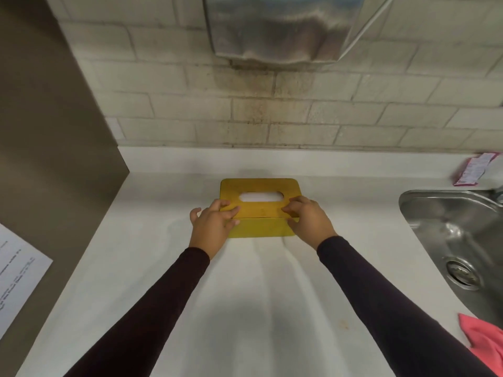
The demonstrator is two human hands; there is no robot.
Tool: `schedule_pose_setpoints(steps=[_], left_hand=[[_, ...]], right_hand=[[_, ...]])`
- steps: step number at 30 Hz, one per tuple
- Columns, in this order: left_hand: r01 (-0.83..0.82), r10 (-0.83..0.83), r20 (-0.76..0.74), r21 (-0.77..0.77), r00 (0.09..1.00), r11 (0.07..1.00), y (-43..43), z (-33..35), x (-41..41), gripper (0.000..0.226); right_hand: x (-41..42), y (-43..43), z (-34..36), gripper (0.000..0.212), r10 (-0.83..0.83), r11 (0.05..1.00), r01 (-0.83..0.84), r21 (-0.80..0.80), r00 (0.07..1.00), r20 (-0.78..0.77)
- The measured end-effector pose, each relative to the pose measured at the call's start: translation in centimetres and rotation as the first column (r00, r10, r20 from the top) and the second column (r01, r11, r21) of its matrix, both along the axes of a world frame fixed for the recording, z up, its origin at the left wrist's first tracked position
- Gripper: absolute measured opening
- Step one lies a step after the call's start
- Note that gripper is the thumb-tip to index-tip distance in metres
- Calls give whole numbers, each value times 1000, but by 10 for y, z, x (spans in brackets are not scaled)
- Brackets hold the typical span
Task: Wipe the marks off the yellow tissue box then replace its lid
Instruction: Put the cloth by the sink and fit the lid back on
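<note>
The yellow tissue box (261, 228) stands on the white counter near the back wall. Its flat yellow lid (260, 186), with an oval slot in the middle, lies on top of the box. My left hand (213, 225) rests on the lid's front left corner, fingers spread over the top and thumb out to the left. My right hand (309, 220) presses on the front right corner, fingers on the lid and down the box's side. Both hands hold the lid against the box. No marks show on the visible yellow faces.
A steel sink (460, 238) sits to the right, with a pink cloth (484, 346) at its near edge and a pink packet (475, 170) by the wall. A metal dispenser (280, 28) hangs above. A brown partition (49, 159) with a paper notice (16, 276) stands left.
</note>
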State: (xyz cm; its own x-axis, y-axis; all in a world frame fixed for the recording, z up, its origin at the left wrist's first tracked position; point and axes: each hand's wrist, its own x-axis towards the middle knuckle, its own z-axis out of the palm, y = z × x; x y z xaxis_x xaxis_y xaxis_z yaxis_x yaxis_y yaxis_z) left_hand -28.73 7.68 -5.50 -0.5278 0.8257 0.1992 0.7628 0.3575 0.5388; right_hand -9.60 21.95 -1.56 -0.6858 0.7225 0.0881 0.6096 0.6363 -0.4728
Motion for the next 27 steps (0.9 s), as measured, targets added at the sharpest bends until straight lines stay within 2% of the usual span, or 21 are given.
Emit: schedule_pose_setpoints(steps=[13, 27], left_hand=[[-15, 16, 11, -99, 1000, 995, 60, 16, -36, 29], [35, -63, -94, -271, 994, 962, 72, 26, -50, 33]], right_hand=[[-43, 54, 10, 27, -30, 1000, 30, 6, 992, 125], [-54, 59, 10, 28, -62, 998, 56, 38, 984, 168]])
